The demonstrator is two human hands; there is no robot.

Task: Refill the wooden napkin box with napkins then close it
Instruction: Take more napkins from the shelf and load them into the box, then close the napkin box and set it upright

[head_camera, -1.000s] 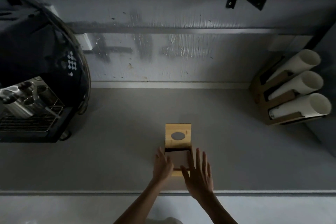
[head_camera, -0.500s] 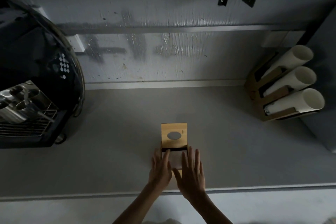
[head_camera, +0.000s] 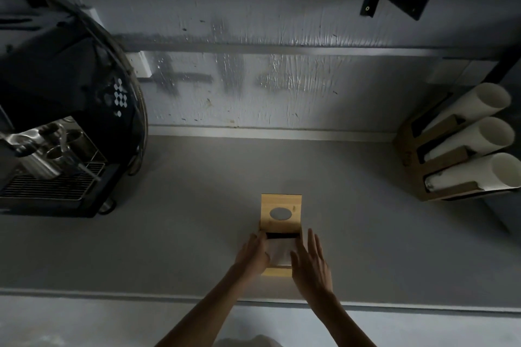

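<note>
The wooden napkin box (head_camera: 277,271) stands near the front edge of the grey counter. Its lid (head_camera: 280,212), with an oval hole, is swung open and leans back on the far side. A pale stack of napkins (head_camera: 279,251) lies inside the box. My left hand (head_camera: 253,255) rests against the box's left side, fingers bent over the napkins' left edge. On the right side is my right hand (head_camera: 310,262), flat with fingers spread, its thumb touching the napkins.
A black espresso machine (head_camera: 64,121) with a metal drip grate fills the left. A wooden holder with three white cup stacks (head_camera: 465,146) sits at the far right. The grey counter (head_camera: 197,205) runs back to a scuffed wall.
Both hands have stayed at the box; my left hand's fingers have curled over the napkins' left edge and my right hand has shifted slightly to the right side. The view moved a little.
</note>
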